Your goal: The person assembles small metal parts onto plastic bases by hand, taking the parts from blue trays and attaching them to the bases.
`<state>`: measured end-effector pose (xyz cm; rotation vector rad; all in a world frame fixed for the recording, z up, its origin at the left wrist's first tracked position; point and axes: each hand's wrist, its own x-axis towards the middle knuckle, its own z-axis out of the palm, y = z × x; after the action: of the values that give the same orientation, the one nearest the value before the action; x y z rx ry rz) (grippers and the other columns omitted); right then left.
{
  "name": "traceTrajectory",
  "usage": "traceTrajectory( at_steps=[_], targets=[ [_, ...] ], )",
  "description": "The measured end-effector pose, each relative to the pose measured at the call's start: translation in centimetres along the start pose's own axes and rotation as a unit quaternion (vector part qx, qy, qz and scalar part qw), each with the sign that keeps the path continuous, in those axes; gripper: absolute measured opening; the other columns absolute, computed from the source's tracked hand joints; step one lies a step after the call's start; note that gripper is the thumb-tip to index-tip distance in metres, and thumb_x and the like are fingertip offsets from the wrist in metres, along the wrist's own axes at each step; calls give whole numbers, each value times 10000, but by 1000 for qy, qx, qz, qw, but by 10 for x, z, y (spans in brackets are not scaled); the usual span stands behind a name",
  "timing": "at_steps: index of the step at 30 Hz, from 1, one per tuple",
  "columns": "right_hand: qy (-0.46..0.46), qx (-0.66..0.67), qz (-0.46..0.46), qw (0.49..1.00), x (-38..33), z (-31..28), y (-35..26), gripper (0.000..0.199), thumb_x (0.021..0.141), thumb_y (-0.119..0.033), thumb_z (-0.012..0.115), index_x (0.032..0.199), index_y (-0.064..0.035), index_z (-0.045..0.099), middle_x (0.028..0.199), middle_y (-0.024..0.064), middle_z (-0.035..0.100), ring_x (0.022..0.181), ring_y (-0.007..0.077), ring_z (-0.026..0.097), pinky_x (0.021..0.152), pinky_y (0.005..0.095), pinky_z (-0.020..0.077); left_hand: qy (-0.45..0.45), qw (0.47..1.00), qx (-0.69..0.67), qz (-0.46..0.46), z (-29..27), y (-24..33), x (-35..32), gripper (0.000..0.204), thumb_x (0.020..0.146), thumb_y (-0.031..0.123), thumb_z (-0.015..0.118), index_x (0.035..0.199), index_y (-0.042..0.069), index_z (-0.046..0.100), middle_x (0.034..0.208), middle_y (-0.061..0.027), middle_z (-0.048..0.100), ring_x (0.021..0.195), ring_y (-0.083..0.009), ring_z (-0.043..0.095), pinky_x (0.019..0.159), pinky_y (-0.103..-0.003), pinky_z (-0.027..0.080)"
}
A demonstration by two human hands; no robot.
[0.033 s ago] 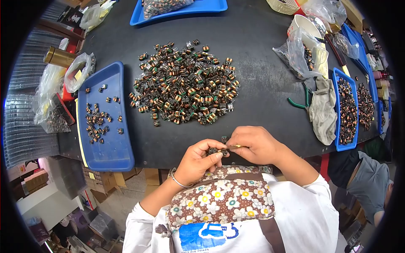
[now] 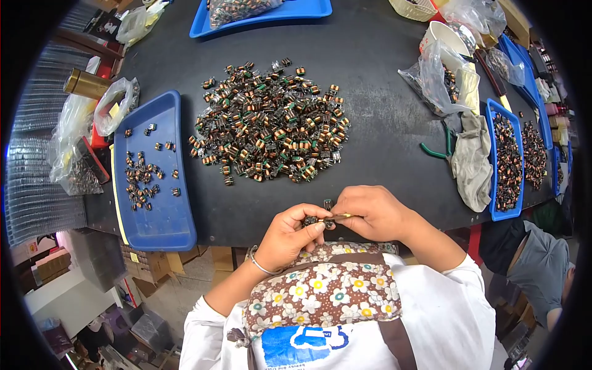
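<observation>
Close to the table's near edge, my left hand [image 2: 291, 234] pinches small wire-wound coil parts [image 2: 328, 223] between thumb and fingers. My right hand [image 2: 372, 213] is closed on a thin, brass-coloured tool [image 2: 343, 215] whose tip reaches the coil parts. Its exact kind is hard to make out. One more coil part [image 2: 328, 203] shows just beyond my fingertips. Farther off, a large heap of coil parts [image 2: 268, 123] with copper windings and dark or green cores lies on the black table [image 2: 376, 154].
At left, a blue tray [image 2: 157, 231] holds scattered coil parts. On the right lie green-handled pliers [image 2: 439, 151], a grey cloth [image 2: 472, 166], a plastic bag [image 2: 435, 80] and a filled blue tray [image 2: 507, 213]. Another blue tray [image 2: 302, 11] stands at the far edge. A person [image 2: 539, 265] is at far right.
My right hand and the thin tool have shifted very slightly against the coil parts. My left hand and everything else stay as they were.
</observation>
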<state>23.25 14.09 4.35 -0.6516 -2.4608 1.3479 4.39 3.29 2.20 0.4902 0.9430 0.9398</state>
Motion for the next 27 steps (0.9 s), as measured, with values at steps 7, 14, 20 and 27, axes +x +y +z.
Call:
traceTrajectory(
  at_steps=[7, 14, 20, 27],
  targets=[
    [22, -75, -55, 995, -1, 4, 2, 141, 717, -89, 657, 858, -95, 644, 770, 37, 585, 723, 243, 593, 603, 350, 479, -13, 1000, -19, 0, -4, -5, -1, 170, 892, 50, 529, 1055, 20, 565, 935, -117, 614, 675, -119, 571, 520, -206, 450],
    [97, -54, -64, 992, -2, 15, 5, 157, 688, -41, 663, 841, -65, 639, 730, 62, 591, 651, 253, 600, 556, 351, 481, -30, 995, -92, 1, -3, -2, -2, 183, 893, 54, 523, 1065, 17, 570, 947, -150, 607, 672, -171, 619, 501, -224, 486],
    [121, -120, 29, 985, 1, 20, 1, 182, 677, -89, 696, 846, -78, 630, 787, 52, 576, 656, 253, 602, 567, 343, 485, -24, 979, -204, -4, -2, 2, -3, 124, 896, 69, 509, 987, 9, 566, 903, -149, 598, 652, -188, 619, 483, -222, 481],
    [23, -33, 112, 993, 2, 15, 4, 182, 713, -158, 716, 849, -62, 643, 794, 61, 588, 735, 224, 605, 631, 324, 479, 28, 988, -152, -29, -10, -3, -5, 106, 879, 55, 536, 976, 16, 549, 837, -97, 574, 595, -132, 558, 442, -201, 419]
  ],
)
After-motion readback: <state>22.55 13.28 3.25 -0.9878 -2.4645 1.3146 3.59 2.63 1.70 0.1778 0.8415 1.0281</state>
